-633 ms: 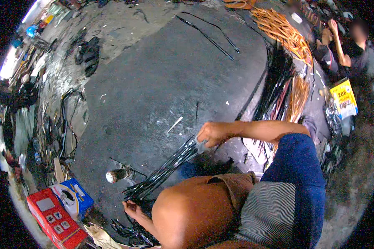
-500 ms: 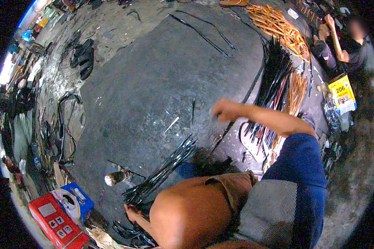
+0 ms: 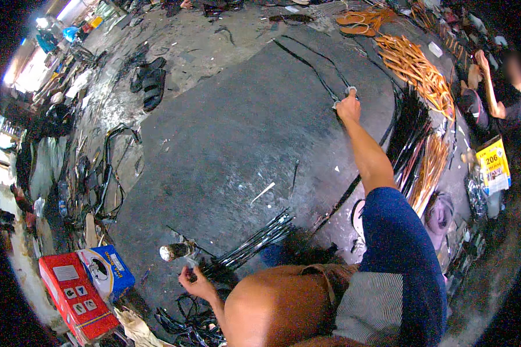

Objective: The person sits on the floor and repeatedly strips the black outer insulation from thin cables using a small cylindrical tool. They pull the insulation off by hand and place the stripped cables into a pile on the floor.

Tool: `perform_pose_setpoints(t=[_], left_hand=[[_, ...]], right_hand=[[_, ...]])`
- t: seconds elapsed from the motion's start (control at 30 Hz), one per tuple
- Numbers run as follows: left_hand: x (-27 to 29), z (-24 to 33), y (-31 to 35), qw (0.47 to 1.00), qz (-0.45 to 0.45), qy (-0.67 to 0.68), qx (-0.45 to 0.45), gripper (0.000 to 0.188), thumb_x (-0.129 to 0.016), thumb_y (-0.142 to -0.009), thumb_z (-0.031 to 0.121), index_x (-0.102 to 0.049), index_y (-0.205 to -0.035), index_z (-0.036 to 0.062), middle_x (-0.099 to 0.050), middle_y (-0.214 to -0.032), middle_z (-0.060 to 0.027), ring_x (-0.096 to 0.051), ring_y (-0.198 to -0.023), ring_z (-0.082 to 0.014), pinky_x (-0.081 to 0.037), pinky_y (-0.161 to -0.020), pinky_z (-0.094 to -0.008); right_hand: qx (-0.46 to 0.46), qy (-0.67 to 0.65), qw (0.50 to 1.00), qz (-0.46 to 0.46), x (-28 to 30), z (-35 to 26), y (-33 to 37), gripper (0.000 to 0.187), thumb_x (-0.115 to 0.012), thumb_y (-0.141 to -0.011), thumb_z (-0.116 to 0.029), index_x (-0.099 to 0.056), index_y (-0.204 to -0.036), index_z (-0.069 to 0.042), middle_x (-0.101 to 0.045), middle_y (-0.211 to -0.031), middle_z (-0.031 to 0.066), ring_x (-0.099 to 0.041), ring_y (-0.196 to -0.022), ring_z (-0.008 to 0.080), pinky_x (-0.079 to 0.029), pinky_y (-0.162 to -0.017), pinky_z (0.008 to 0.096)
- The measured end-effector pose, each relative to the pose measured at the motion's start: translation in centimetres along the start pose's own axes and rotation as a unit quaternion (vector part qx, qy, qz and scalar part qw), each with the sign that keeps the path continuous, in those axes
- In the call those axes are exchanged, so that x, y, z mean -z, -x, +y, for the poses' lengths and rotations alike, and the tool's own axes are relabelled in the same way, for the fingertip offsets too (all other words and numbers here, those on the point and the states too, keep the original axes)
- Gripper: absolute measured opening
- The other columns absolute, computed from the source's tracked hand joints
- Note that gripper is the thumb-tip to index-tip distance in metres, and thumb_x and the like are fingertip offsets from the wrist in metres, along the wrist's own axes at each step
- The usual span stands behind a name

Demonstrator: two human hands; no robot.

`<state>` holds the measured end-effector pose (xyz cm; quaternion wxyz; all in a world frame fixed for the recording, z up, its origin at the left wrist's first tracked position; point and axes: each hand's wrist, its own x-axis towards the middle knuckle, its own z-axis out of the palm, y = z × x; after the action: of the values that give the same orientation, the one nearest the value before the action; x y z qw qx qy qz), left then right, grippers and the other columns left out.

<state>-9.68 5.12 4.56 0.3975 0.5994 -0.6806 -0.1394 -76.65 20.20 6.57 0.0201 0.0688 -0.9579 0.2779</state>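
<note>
Black strips (image 3: 314,69) at one o'clock seem light, springy, slick, best pinched at their near ends, where the right hand (image 3: 348,108) is, grip unclear; the left hand (image 3: 198,284), fingers parted, hangs at seven.

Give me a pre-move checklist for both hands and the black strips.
1. Right hand at the near ends of the long black strips: ok.
2. Right hand's grip closed on them: cannot tell; the fingertips are too small to judge.
3. Left hand close to the black bundle: ok, by its lower-left end.
4. Left hand gripping the bundle: cannot tell.
5. Long black strips together with the bundle: not ok, they lie apart.
6. Red box clear of both hands: ok.
</note>
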Motion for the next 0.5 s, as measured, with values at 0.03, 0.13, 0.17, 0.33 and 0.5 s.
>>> perform_pose_setpoints(t=[0.03, 0.13, 0.17, 0.33, 0.5], left_hand=[[-0.4, 3.3, 0.3, 0.999, -0.050, -0.008, 0.016, 0.025, -0.070, -0.079, 0.003, -0.061, -0.103, -0.0014, -0.059, -0.098, -0.0079, -0.051, -0.085, -0.0201, -0.043, -0.079, -0.0331], [-4.0, 7.7, 1.9, 0.988, -0.127, 0.091, -0.017, 0.022, -0.068, -0.075, -0.001, -0.064, -0.097, -0.0001, -0.061, -0.097, -0.0102, -0.057, -0.092, -0.0229, -0.046, -0.080, -0.0314], [-4.6, 10.8, 2.2, 0.977, -0.173, 0.126, -0.021, 0.024, -0.067, -0.074, -0.001, -0.064, -0.098, 0.0007, -0.061, -0.099, -0.0113, -0.057, -0.093, -0.0244, -0.047, -0.079, -0.0320], [-8.6, 21.7, 4.4, 0.920, -0.310, 0.221, -0.094, 0.060, -0.071, -0.069, -0.004, -0.055, -0.126, 0.0066, -0.053, -0.129, -0.0155, -0.055, -0.114, -0.0288, -0.049, -0.085, -0.0343], [-8.7, 21.3, 5.2, 0.934, -0.245, 0.222, -0.136, 0.046, -0.066, -0.074, -0.005, -0.060, -0.119, 0.0026, -0.063, -0.106, -0.0104, -0.060, -0.091, -0.0227, -0.049, -0.074, -0.0306]], right_hand=[[0.059, 0.020, 0.998, -0.017, 0.5, 0.1, 0.0, 0.055, -0.065, -0.073, -0.013, -0.045, -0.123, -0.004, -0.065, -0.099, 0.0226, -0.061, -0.098, 0.0413, -0.049, -0.084, 0.0488], [0.317, 0.120, 0.940, -0.037, 0.7, -2.4, 3.6, 0.040, -0.062, -0.071, -0.008, -0.050, -0.109, -0.005, -0.064, -0.089, 0.0214, -0.062, -0.085, 0.0412, -0.049, -0.074, 0.0511], [0.392, 0.151, 0.906, -0.059, 0.9, -4.4, 6.3, 0.037, -0.062, -0.071, -0.007, -0.051, -0.107, -0.006, -0.063, -0.085, 0.0208, -0.061, -0.083, 0.0411, -0.049, -0.072, 0.0512], [0.521, 0.085, 0.783, -0.329, 2.4, -9.9, 21.1, 0.042, -0.060, -0.071, -0.008, -0.049, -0.111, -0.004, -0.066, -0.085, 0.0175, -0.064, -0.076, 0.0394, -0.051, -0.065, 0.0488], [0.345, -0.206, 0.731, -0.552, 5.1, -12.4, 28.3, 0.043, -0.064, -0.069, -0.005, -0.045, -0.106, 0.001, -0.066, -0.091, 0.0154, -0.065, -0.083, 0.0320, -0.052, -0.070, 0.0428]])
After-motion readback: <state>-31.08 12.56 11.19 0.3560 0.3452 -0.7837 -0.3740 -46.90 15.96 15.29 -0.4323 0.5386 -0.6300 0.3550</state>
